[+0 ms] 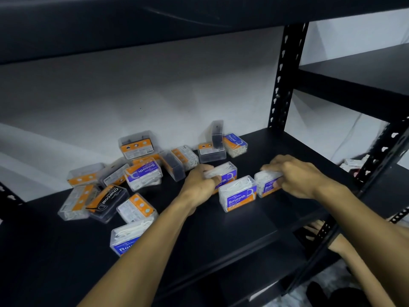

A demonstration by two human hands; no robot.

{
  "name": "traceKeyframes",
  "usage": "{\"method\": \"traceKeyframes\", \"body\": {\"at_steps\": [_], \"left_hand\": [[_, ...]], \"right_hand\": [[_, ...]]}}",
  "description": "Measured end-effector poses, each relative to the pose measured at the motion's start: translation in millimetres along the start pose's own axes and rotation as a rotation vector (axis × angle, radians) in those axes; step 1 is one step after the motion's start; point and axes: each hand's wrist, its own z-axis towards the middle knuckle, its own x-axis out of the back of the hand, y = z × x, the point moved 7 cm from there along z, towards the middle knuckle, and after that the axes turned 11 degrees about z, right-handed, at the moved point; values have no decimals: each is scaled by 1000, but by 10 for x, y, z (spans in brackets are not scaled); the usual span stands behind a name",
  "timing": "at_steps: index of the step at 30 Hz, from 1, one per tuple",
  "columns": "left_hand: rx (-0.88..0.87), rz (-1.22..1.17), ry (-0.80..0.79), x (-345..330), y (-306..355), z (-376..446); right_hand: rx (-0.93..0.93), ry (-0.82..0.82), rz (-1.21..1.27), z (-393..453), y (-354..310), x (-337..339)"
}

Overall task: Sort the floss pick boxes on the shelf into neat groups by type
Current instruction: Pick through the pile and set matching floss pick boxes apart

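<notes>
Left hand (200,180): we hold a Smooth box (223,173), fingers wrapped over its top.
Right hand (294,176): we clasp another Smooth box (266,183).
Third Smooth box (238,193): stands between our hands, close to both.
Unsorted pile (132,173): left of our left hand, Charcoal and Round mixed, some tilted.
Risk: we may knock the middle box while closing the row.
Room: bare shelf (221,235) nearer us; upright post (285,85) beyond our right hand.

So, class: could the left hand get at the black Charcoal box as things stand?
Probably yes, but not at once: the left hand is closed on a Smooth box. The Charcoal box lies on top of the pile with nothing over it.
</notes>
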Motion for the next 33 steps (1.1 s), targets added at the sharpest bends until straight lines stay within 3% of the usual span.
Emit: {"method": "traceKeyframes", "body": {"at_steps": [8,33], "left_hand": [[-11,-15,-76,-83,134,-13],[38,-10,-64,-112,93,34]], "right_hand": [[-27,19,21,22,-26,-14],[-56,51,5,-1,-44,-27]]}}
